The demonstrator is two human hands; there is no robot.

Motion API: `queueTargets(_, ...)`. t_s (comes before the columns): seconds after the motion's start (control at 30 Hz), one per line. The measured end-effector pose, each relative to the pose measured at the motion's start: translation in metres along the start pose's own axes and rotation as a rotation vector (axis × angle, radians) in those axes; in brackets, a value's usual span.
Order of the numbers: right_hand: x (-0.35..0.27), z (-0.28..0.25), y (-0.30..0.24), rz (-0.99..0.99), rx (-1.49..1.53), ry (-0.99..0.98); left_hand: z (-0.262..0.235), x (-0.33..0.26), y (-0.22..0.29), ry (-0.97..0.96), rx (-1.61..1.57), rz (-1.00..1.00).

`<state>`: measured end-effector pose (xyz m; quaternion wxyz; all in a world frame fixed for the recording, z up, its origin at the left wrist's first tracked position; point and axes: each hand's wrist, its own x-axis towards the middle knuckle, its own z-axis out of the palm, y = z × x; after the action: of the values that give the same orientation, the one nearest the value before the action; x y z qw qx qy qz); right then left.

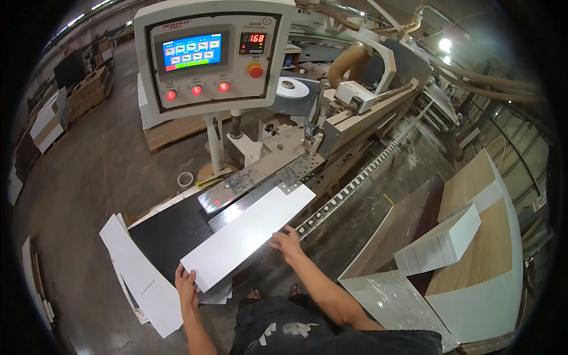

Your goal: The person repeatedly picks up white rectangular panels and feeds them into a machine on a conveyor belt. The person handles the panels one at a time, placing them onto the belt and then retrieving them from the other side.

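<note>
A long white panel (248,234) lies flat on the black infeed table (165,234) of a large edge-banding machine, its far end by the metal guide plate (260,177). My left hand (186,287) rests on the panel's near left corner, fingers spread on its edge. My right hand (287,242) presses on the panel's right long edge, next to the toothed conveyor track (355,180). Both hands touch the panel without wrapping around it.
A control box (210,53) with a lit screen and red buttons hangs above the table. White offcut strips (139,272) lie on the floor at left. A stack of white panels (441,239) sits on wood-grain boards (485,248) at right. Pallets line the far left.
</note>
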<state>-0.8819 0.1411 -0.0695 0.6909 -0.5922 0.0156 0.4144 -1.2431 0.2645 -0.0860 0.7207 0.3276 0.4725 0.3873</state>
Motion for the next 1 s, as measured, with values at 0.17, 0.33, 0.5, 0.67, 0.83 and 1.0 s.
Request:
queueTargets(0.17,0.034,0.017,-0.004,-0.018,-0.054,-0.096,0.005,0.041,-0.017,-0.02,0.169,0.261)
queueTargets(0.33,0.054,0.019,0.003,-0.113,-0.223,-0.12,0.032,-0.004,0.009,0.103,0.884,0.39)
queueTargets(0.5,0.069,0.004,0.022,-0.664,-0.877,-0.075,0.041,-0.029,-0.004,0.146,1.104,0.528)
queueTargets(0.67,0.079,-0.01,0.009,-0.718,-0.742,-0.208,0.057,-0.01,-0.025,0.297,0.995,0.551)
queueTargets(0.83,0.093,-0.032,-0.019,-0.694,-0.752,-0.277,0.081,-0.015,-0.036,0.354,1.079,0.566)
queueTargets(1.0,0.131,-0.065,-0.061,-0.608,-0.85,-0.275,0.143,0.005,-0.047,0.301,1.009,0.633)
